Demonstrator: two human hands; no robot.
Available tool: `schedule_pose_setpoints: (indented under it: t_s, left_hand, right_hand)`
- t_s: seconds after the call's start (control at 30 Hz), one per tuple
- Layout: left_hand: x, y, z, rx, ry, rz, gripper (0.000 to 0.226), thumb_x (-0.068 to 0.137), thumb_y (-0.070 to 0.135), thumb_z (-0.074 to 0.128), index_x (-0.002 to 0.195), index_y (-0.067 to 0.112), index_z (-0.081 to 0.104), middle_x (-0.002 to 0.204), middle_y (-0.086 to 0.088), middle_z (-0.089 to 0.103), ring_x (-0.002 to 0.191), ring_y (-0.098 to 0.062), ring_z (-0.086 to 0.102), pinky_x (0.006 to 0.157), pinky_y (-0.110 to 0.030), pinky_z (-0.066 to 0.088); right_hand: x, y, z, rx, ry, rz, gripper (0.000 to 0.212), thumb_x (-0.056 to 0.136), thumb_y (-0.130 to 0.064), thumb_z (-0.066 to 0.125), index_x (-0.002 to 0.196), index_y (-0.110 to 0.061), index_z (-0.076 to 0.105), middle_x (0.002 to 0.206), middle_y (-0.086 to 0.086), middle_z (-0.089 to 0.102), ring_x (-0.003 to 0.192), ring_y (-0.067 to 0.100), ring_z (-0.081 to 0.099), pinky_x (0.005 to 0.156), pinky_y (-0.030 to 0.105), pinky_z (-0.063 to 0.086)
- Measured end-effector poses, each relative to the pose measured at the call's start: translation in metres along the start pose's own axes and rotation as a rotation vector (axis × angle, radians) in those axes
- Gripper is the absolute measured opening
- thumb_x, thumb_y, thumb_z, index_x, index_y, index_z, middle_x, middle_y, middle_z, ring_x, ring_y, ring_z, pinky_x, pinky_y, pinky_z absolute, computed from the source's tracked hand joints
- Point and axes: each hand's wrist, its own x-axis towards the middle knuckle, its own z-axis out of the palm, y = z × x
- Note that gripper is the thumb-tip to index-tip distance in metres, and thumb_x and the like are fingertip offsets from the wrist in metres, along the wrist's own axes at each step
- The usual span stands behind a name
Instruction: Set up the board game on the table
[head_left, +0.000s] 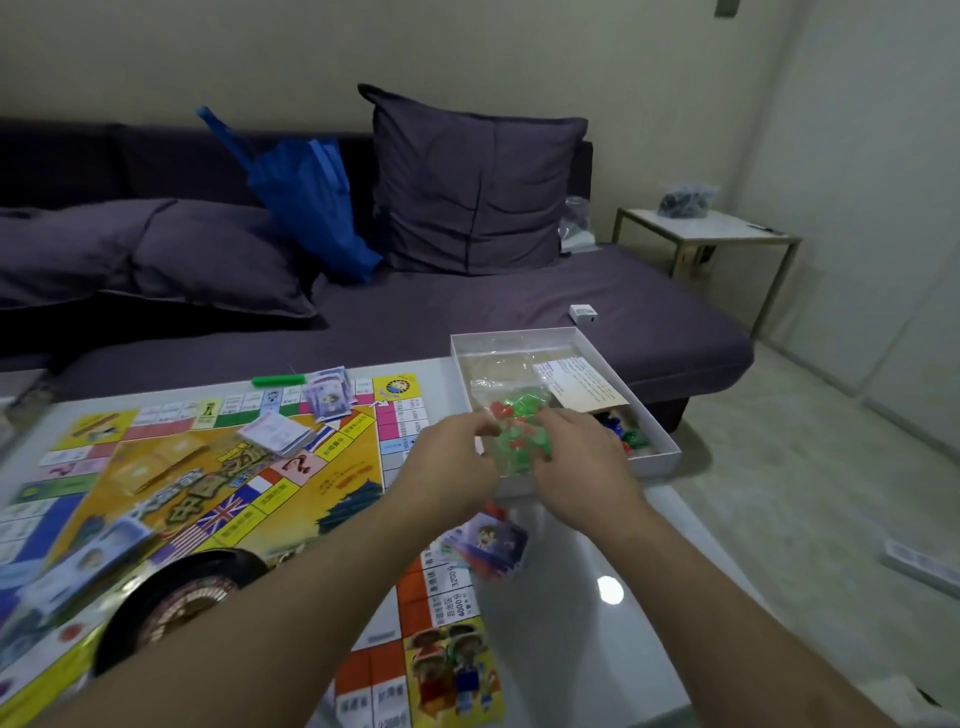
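Holding a clear bag of green and red pieces (519, 431) between both hands, just over the near edge of the open white box (657, 460); left hand (457, 452) pinching the bag's left side with curled fingers (485, 427), right hand (576, 447) gripping its right side, probably to pull the plastic apart and free the pieces; kept low over the box, likely so strays drop inside. Lying flat on the worktop (597, 623), game board (208, 493) already unfolded, left of the box and within reach; card stacks (275, 434) and paper money (332, 392) resting on it, black spinner wheel (182, 597) at its near side. Remaining in the box: instruction sheet (582, 384), a few blue and green tokens (618, 426); more setup apparently left.
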Motion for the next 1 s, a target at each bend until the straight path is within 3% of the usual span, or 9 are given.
schedule_pose_setpoints:
  t_s: [0.1,0.23,0.37,0.53,0.73,0.87,0.93,1.0]
  left_hand:
    - [-0.015,-0.01,-0.02,0.008,0.031,0.015,0.041,0.1,0.008,0.055,0.136,0.025,0.066,0.134,0.007,0.068,0.112,-0.008,0.063,0.075,-0.011,0.049]
    - [-0.043,-0.028,-0.048,0.014,0.093,0.017,0.027,0.099,0.013,0.059,0.12,0.025,0.071,0.111,0.01,0.072,0.097,-0.003,0.064,0.068,-0.009,0.041]
    - [-0.083,-0.047,-0.079,0.014,0.153,0.022,0.022,0.099,0.016,0.062,0.119,0.024,0.07,0.102,0.012,0.069,0.092,-0.002,0.064,0.072,-0.013,0.044]
    - [-0.137,-0.08,-0.119,-0.033,0.209,-0.01,0.023,0.092,0.012,0.063,0.108,0.027,0.071,0.095,0.014,0.07,0.089,-0.002,0.065,0.078,-0.024,0.054]
    - [-0.193,-0.131,-0.161,-0.031,0.28,-0.11,0.025,0.085,0.008,0.063,0.097,0.029,0.07,0.089,0.013,0.07,0.085,-0.005,0.064,0.07,-0.018,0.048]
    - [-0.215,-0.17,-0.195,-0.002,0.359,-0.187,0.025,0.085,0.006,0.065,0.095,0.028,0.07,0.086,0.011,0.068,0.079,-0.004,0.062,0.063,-0.01,0.041]
    - [-0.219,-0.192,-0.212,0.019,0.409,-0.223,0.023,0.086,0.006,0.064,0.095,0.025,0.071,0.084,0.009,0.067,0.077,-0.006,0.061,0.062,-0.012,0.042]
    - [-0.218,-0.216,-0.232,0.046,0.464,-0.265,0.021,0.086,0.005,0.065,0.094,0.024,0.071,0.085,0.006,0.066,0.075,-0.01,0.06,0.061,-0.017,0.042]
  right_hand:
    - [-0.013,-0.023,-0.008,0.126,0.069,-0.001,0.013,0.097,-0.015,0.061,0.107,-0.019,0.069,0.104,-0.002,0.067,0.094,0.018,0.061,0.078,0.032,0.049]
    - [-0.04,-0.063,-0.008,0.287,0.067,-0.151,0.019,0.1,-0.014,0.059,0.11,-0.018,0.074,0.101,-0.003,0.073,0.09,0.012,0.065,0.08,0.031,0.057]
    - [-0.07,-0.106,-0.007,0.39,0.049,-0.261,0.016,0.1,-0.014,0.059,0.1,-0.022,0.074,0.089,-0.009,0.071,0.082,0.002,0.062,0.068,0.018,0.046]
    - [-0.108,-0.159,0.0,0.499,-0.011,-0.318,0.019,0.097,-0.009,0.061,0.09,-0.023,0.072,0.081,-0.007,0.07,0.08,0.008,0.064,0.071,0.029,0.053]
    - [-0.142,-0.224,0.026,0.526,-0.188,-0.396,0.018,0.099,-0.014,0.06,0.095,-0.028,0.072,0.088,-0.011,0.071,0.084,0.007,0.064,0.076,0.038,0.057]
    - [-0.151,-0.268,0.047,0.5,-0.284,-0.491,0.018,0.1,-0.013,0.061,0.105,-0.026,0.072,0.099,-0.012,0.071,0.094,0.002,0.063,0.081,0.022,0.054]
    - [-0.153,-0.287,0.058,0.493,-0.322,-0.535,0.019,0.102,-0.016,0.061,0.112,-0.028,0.071,0.104,-0.016,0.069,0.098,-0.004,0.061,0.08,0.012,0.048]
    - [-0.153,-0.302,0.068,0.493,-0.343,-0.554,0.017,0.103,-0.018,0.061,0.112,-0.028,0.071,0.104,-0.018,0.067,0.098,-0.005,0.06,0.081,0.012,0.048]
